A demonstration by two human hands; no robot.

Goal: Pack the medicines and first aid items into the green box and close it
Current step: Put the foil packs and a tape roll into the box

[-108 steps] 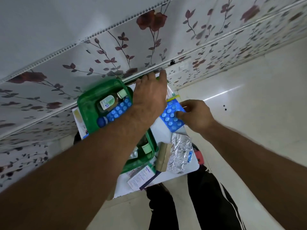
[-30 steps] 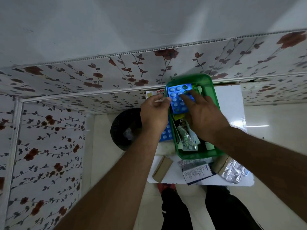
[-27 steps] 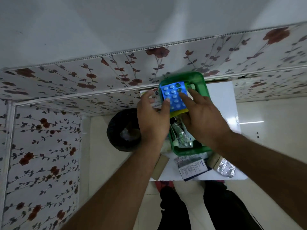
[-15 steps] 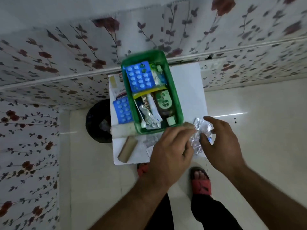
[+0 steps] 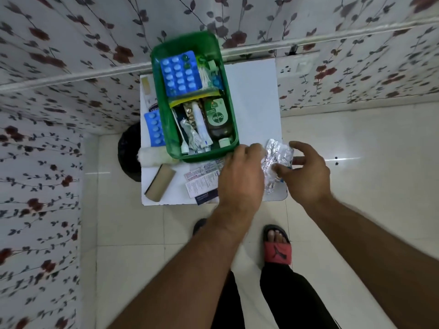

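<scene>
Head view: both hands' fingers pinch the foil strip (image 5: 275, 162) beside green box (image 5: 231, 129).

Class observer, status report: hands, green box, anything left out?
Both hands at silver blister strips, grip unclear. Green box open, part-packed. Carton, roll outside.

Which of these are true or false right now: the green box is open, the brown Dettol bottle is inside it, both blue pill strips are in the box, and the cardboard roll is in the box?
1. The green box is open. True.
2. The Dettol bottle lies inside the box. True.
3. Both blue pill strips are in the box. False: one blue strip is inside, the other blue strip lies on the white table just left of the box.
4. The cardboard roll is in the box. False: it lies on the table, near the front left corner.
5. Both hands are at the silver foil strip. True: left hand, right hand.
</scene>
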